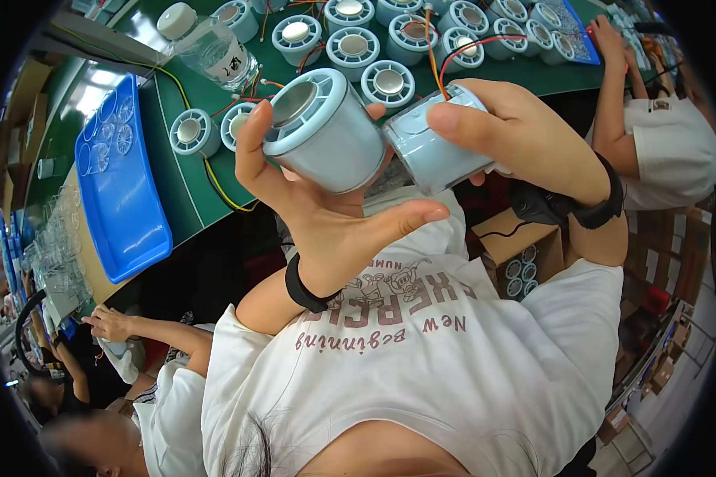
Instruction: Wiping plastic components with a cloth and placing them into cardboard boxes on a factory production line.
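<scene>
My left hand (314, 215) supports a light-blue cylindrical unit (338, 147), tilted, with a silvery disc inside a slotted ring on its top. Its fingers curl around the unit while the thumb stretches away from it. Close beside it, my right hand (525, 131) grips a second light-blue cylinder (433, 151) with a clear outer wall, thumb on its upper side. Red, black and yellow wires run up near that cylinder's upper end. The two cylinders nearly meet at their facing edges; whether they touch I cannot tell. Fingers behind both are partly hidden.
Several similar units (352, 48) with wires stand on the green table (167, 95). A clear bottle (207, 52) and a blue tray (123, 199) with clear round pieces lie to the left. An open carton (525, 238) sits at right. Co-workers' arms (612, 103) flank me.
</scene>
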Action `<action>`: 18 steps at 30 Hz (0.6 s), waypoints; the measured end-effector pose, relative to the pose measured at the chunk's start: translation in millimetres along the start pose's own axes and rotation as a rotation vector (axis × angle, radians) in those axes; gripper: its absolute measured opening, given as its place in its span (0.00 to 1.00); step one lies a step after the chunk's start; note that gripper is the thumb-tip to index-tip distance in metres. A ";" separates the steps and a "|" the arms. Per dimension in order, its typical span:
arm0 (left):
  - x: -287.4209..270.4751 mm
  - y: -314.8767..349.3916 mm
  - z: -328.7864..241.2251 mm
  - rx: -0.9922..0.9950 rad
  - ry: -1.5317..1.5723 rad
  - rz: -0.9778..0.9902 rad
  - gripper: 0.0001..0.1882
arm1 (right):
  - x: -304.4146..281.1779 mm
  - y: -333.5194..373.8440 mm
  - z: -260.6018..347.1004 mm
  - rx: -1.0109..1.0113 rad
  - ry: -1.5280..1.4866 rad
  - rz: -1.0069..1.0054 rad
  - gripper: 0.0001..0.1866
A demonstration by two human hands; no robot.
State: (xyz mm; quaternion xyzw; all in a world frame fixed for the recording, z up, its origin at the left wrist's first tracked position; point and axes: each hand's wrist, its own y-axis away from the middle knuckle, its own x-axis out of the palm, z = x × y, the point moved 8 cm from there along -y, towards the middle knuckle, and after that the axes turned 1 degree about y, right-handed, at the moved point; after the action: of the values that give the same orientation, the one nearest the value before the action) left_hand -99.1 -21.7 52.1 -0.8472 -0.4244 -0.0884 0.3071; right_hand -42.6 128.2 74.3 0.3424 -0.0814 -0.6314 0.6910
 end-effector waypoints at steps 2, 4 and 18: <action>-1.0 0.4 -1.3 -0.003 0.001 -0.018 0.64 | 3.6 -2.2 -3.7 0.039 0.064 -0.006 0.38; -8.1 -0.4 0.3 -0.108 0.011 -0.107 0.61 | 5.2 -5.3 -7.5 0.055 0.097 -0.004 0.38; -10.4 8.2 24.0 -0.792 0.535 -0.176 0.52 | -0.4 9.8 54.9 -1.075 0.487 -0.180 0.48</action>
State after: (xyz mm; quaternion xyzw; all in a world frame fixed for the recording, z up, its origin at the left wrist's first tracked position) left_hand -101.9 -18.0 25.1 -0.8074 -0.3342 -0.4836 0.0505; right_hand -64.6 107.9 121.3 0.0851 0.4396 -0.5435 0.7100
